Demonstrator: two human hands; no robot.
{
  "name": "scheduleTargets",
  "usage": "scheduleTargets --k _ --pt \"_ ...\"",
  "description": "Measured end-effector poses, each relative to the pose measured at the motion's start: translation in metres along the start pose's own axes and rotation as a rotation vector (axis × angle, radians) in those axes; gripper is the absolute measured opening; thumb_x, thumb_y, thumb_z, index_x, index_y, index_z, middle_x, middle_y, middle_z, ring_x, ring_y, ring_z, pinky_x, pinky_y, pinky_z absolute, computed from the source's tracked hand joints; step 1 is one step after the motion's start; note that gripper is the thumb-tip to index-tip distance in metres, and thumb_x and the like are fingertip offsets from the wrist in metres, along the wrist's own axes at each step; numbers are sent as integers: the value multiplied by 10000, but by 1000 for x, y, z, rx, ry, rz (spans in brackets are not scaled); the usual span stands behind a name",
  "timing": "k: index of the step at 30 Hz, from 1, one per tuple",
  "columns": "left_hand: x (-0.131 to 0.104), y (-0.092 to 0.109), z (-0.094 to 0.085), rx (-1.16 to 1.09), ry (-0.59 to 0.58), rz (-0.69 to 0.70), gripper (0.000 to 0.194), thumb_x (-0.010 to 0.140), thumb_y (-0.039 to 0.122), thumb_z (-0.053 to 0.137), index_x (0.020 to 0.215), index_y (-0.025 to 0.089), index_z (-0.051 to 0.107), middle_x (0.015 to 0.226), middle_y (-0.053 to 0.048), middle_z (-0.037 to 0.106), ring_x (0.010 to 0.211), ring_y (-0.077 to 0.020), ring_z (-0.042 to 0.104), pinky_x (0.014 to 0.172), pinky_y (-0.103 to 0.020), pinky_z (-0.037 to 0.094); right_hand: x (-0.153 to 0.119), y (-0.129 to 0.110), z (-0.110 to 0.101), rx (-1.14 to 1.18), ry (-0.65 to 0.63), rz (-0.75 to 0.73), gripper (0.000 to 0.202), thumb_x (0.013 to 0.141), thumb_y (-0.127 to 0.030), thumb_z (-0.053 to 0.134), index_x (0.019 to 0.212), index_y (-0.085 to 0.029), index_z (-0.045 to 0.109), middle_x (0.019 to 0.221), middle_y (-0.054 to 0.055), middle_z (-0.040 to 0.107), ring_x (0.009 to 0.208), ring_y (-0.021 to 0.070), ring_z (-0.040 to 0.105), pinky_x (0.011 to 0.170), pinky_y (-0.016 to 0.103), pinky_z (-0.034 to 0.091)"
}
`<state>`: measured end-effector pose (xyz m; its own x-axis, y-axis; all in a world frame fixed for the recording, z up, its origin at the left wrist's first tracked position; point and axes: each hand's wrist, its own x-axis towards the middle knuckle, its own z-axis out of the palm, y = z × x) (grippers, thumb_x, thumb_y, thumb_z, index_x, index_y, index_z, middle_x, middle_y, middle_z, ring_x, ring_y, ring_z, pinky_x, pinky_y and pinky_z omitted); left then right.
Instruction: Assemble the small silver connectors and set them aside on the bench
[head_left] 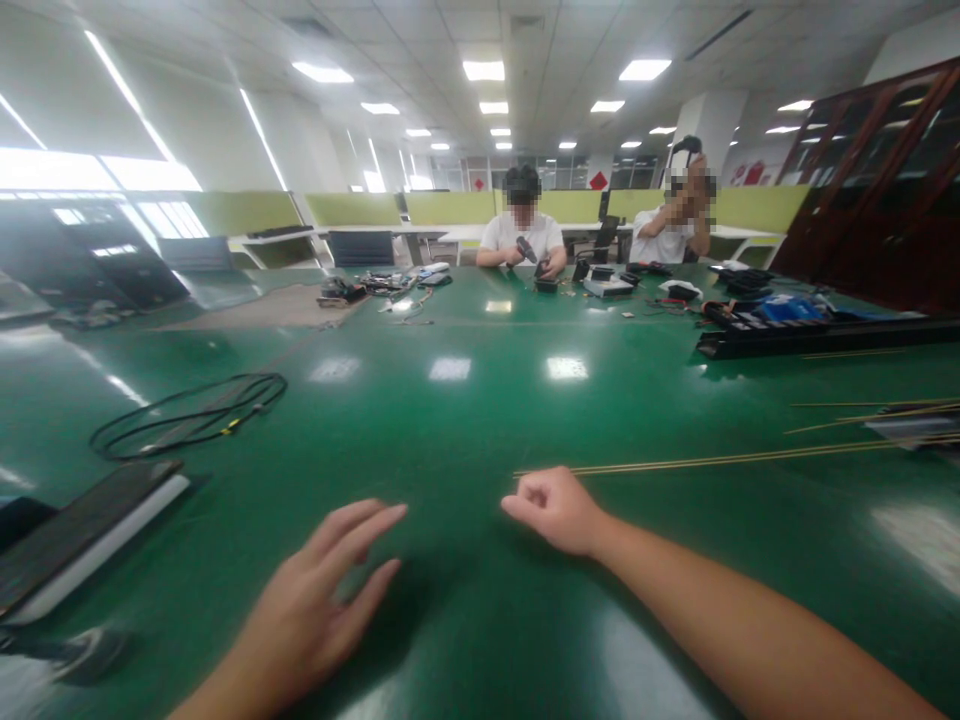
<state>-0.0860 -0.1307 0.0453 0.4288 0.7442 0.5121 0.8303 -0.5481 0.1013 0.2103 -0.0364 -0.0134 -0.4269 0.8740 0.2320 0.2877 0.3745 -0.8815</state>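
Note:
My left hand (322,590) hovers over the green table (420,420), fingers apart, with nothing in it. To its right, my right hand (555,510) has its fingers curled in, thumb toward the left. Whether anything small is inside that curl cannot be made out. Just behind the right hand lie thin yellowish rods (697,462), which run off to the right; their left ends are close to its knuckles.
A coiled black cable (187,415) and a dark flat device (90,525) are at the left. Black rails (825,335) with blue parts lie at the far right. Across the table, one person (521,235) holds a tool; another person (671,220) raises both hands.

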Motion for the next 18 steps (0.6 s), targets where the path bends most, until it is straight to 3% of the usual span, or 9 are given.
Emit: scheduleTargets --k 2,4,7,10,13,15,18 --pt "29 20 29 -65 -168 148 481 925 233 545 1397 301 482 1314 -83 563 1096 -224 644 908 -310 573 -4 -1 1 -86 -33 -51 349 827 -375 669 568 -162 572 498 -52 476 476 86 402 492 225 266" --pt "57 39 53 -134 -255 264 466 913 184 521 1368 283 507 1308 -93 566 1087 -229 638 898 -332 569 -5 1 1 -116 -59 -113 288 806 -324 668 581 -156 604 510 -44 514 490 96 450 498 222 285" --pt "87 58 73 -244 -348 352 362 836 100 536 1170 218 611 1218 -91 607 1015 -213 644 858 -306 560 -4 3 1 -110 -123 -157 109 764 -208 640 683 -152 686 633 -17 649 604 140 593 556 218 369" --pt "99 64 78 -280 -375 377 304 780 61 539 1042 181 636 1147 -87 638 960 -204 651 820 -286 552 -2 3 0 -117 -112 -148 89 755 -157 621 756 -149 710 759 9 720 714 175 656 616 227 421" --pt "99 61 76 -335 -362 362 322 799 46 505 1044 186 660 1140 -76 661 966 -188 657 824 -264 541 -3 -1 -1 -134 -115 -139 59 776 -204 666 756 -155 691 747 4 708 689 157 626 600 223 411" --pt "92 51 71 -366 -351 321 330 859 71 477 1068 215 688 1079 -62 689 938 -170 669 807 -243 538 -4 -5 -2 -154 -148 -112 171 770 -313 737 728 -163 665 646 -23 649 588 124 561 539 212 369" --pt "72 21 56 -323 -308 158 297 968 220 456 1124 254 706 1017 -48 732 913 -165 695 817 -244 552 -7 -10 -3 -172 -203 -45 337 740 -460 791 682 -172 626 539 -57 545 487 88 466 479 200 308"
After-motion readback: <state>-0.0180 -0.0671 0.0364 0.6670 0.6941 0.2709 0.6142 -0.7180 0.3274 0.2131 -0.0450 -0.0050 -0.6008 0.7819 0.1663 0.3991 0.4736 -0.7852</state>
